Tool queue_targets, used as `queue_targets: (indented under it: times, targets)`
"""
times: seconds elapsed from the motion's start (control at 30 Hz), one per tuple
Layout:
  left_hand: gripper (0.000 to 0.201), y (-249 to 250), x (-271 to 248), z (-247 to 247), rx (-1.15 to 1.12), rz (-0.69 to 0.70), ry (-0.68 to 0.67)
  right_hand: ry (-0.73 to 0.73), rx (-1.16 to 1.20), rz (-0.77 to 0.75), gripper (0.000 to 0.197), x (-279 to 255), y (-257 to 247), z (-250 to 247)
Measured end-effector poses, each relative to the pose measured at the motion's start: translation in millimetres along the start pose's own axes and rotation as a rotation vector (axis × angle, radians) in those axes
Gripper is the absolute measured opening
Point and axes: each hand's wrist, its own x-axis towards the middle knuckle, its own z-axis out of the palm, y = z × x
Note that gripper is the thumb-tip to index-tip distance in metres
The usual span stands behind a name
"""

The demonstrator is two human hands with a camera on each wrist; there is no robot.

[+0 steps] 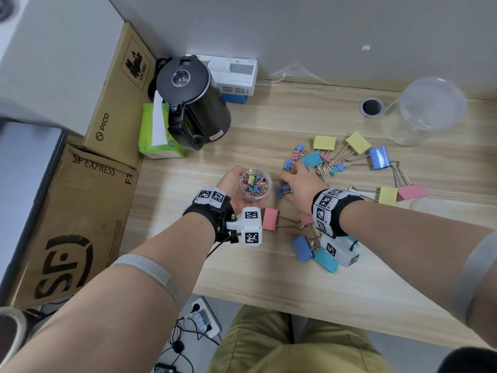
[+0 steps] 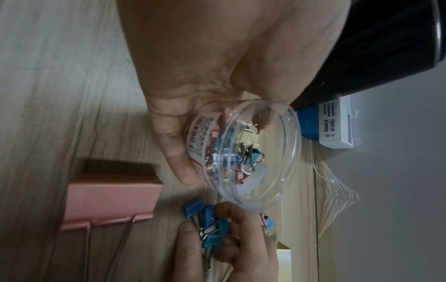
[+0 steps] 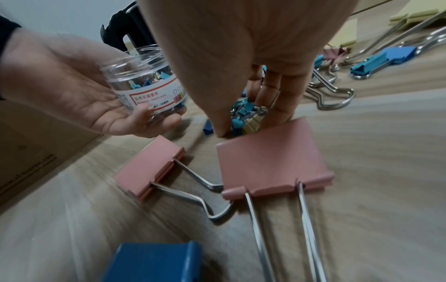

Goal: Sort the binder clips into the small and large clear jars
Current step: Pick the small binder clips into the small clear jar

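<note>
While my left hand [image 1: 236,184] is cupping the small jar [image 1: 255,183], half full of small clips, just above the surface [image 1: 242,270], my right hand [image 1: 301,184] is pinching a bunch of small blue clips [image 2: 210,225] beside it; the large jar [image 1: 422,111] is standing far right.

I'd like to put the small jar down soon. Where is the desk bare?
Bare wood lies between the kettle and the left hand, and along the near desk edge. Crowded: binder clips surround the right hand, toward the large jar.
</note>
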Motion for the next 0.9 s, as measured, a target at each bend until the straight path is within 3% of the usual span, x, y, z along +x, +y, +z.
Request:
queue_targets:
  times: [0.43,0.67,0.9]
  targets:
    - [0.035,-1.6,0.9,2.9,0.019,-0.007,0.025,-0.026,-0.019,-0.008,0.02,4.8,-0.5,-1.7]
    - [0.036,-4.1,0.4,1.8,0.036,0.002,0.034,-0.034,0.0,-0.023,0.047,2.6,0.6,-0.6]
    - [0.036,-5.6,-0.4,0.9,0.045,0.017,0.036,-0.048,-0.058,-0.009,0.031,3.6,-1.3,0.7]
